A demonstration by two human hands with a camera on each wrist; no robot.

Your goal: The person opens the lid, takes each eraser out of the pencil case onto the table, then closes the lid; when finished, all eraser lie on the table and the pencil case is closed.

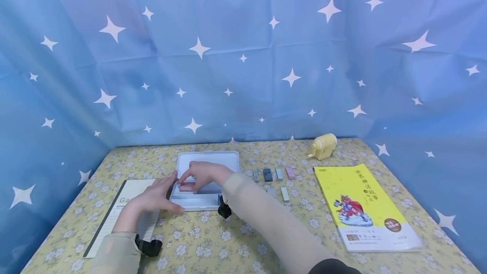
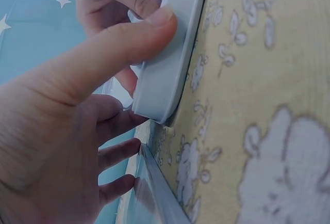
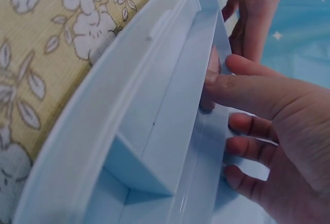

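Observation:
A white pencil case (image 1: 198, 201) lies with its lid (image 1: 226, 160) folded back, away from me. My left hand (image 1: 154, 195) holds its left end, thumb on the front wall and fingers round the far side. My right hand (image 1: 205, 173) reaches into the rear compartment and pinches a small pink block (image 1: 186, 187), likely an eraser, between thumb and fingers. In the right wrist view the pink block (image 3: 214, 61) stands just behind the long divider, partly covered by the thumb. The front compartment is split by a short crosswise divider (image 3: 139, 164).
Right of the case lie several small blocks, among them a dark blue one (image 1: 268, 175) and a pink one (image 1: 290, 173). A notebook (image 1: 114, 219) is under the left forearm. A yellow book (image 1: 354, 198) and a yellow pencil sharpener (image 1: 323, 146) stand to the right.

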